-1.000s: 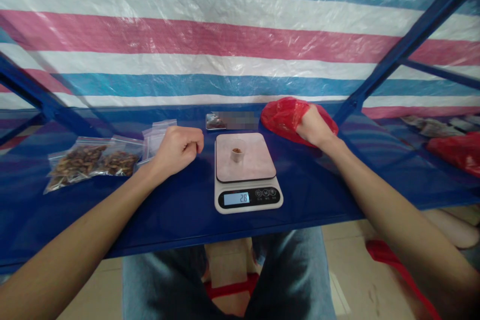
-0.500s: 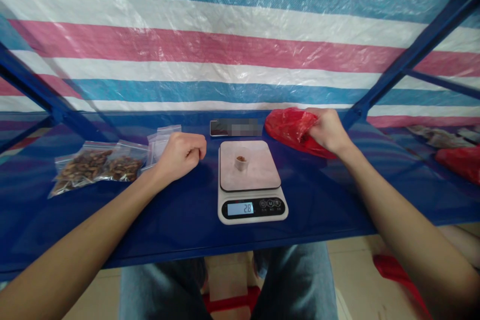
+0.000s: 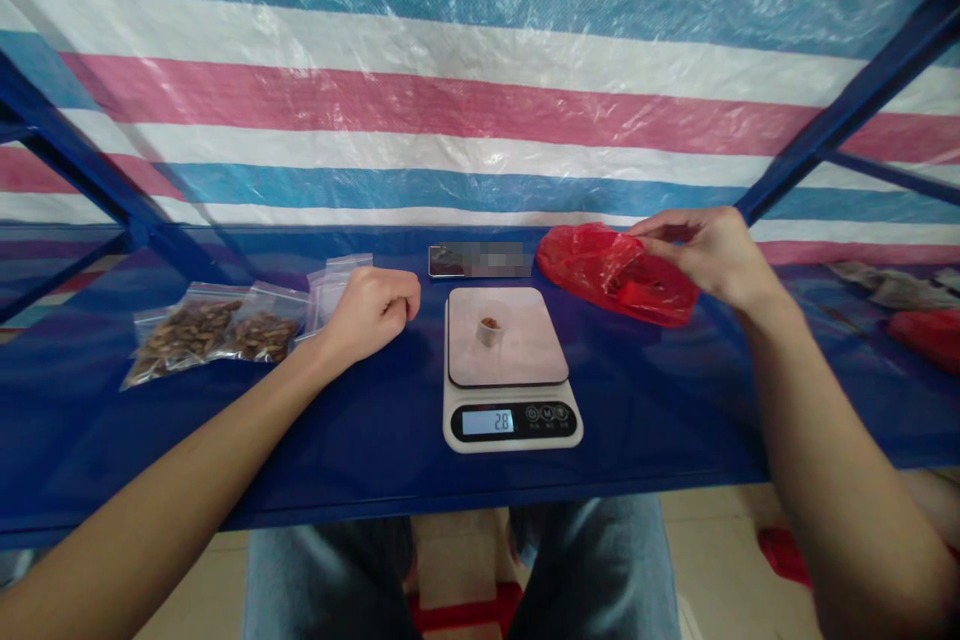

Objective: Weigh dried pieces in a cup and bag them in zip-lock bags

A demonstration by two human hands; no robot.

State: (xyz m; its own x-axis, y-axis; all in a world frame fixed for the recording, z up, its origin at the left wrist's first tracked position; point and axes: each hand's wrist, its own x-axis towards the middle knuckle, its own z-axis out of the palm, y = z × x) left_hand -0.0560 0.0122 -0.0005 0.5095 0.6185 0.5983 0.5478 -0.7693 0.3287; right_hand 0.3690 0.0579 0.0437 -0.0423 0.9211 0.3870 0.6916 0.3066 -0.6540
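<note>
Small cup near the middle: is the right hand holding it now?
No, the small cup stands on the scale, while the right hand is at the red bag.

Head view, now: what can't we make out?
Red bag, head view: contents unclear, hidden by its own crumpled folds.
Left hand, head view: curled fingers hide the palm and anything in it.
Flat clear bags, head view: count unclear, partly behind the left hand.
Small cup, head view: brown bits too small to identify.
Flat item behind the scale, head view: partly covered by pixelation.
</note>
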